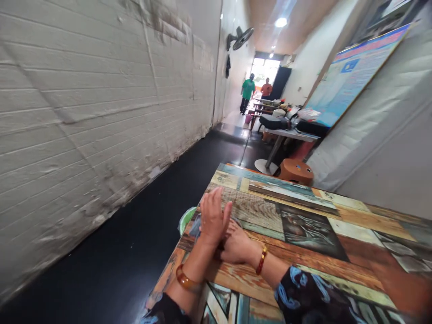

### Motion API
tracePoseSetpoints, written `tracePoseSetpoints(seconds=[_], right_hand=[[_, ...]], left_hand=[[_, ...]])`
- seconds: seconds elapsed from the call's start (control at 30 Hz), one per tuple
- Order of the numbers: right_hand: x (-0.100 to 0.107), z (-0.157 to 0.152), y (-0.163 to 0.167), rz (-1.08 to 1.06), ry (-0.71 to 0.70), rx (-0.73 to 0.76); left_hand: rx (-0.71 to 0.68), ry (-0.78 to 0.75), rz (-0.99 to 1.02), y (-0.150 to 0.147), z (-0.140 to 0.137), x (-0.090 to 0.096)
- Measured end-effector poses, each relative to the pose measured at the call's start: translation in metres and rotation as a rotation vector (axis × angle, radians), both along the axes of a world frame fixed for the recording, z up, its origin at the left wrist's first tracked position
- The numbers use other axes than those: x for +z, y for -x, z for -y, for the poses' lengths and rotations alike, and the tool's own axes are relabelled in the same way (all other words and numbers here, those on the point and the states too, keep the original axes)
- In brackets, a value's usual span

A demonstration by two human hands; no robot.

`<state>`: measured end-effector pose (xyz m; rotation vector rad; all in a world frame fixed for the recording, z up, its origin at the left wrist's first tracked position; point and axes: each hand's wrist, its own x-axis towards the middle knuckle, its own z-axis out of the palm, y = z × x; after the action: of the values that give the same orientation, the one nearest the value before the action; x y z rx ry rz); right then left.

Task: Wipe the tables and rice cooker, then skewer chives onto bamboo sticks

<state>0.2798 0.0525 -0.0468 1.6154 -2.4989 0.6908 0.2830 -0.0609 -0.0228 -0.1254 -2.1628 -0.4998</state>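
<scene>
- Lying at the left edge of the patterned table [305, 210], toward the far left corner, a grey-blue piece [195, 228] shows only in part beneath the hands; whether it is cloth or thin plastic cannot be told.
- The left hand [212, 219] is open over it, fingers straight and thumb apart, closed around nothing visible.
- The right hand [235, 243] is just beside it, fingers curled and partly hidden behind the left; I cannot tell whether they grip anything.
- Judging by the little that shows, the piece should be light and limp rather than stiff, and hardly fragile; if it is plastic, it may slide on the smooth-looking top.
- Its outer side, nearest the table's left edge, seems the best place to pinch, with a flat palm steadying the rest.
- Just past that edge sits a green tub [186, 219], mostly hidden, so a loose fold could hang toward it.
</scene>
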Motion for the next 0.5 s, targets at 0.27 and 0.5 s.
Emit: tracePoseSetpoints(seconds=[0.27, 0.5], right_hand=[[-0.013, -0.104, -0.122, 0.260, -0.012, -0.193], [-0.014, -0.163, -0.159, 0.586, 0.624, -0.495]], left_hand=[[-0.049, -0.108, 0.031, 0.009, 0.006, -0.012], [-0.126, -0.472, 0.169, -0.021, -0.016, 0.003]])
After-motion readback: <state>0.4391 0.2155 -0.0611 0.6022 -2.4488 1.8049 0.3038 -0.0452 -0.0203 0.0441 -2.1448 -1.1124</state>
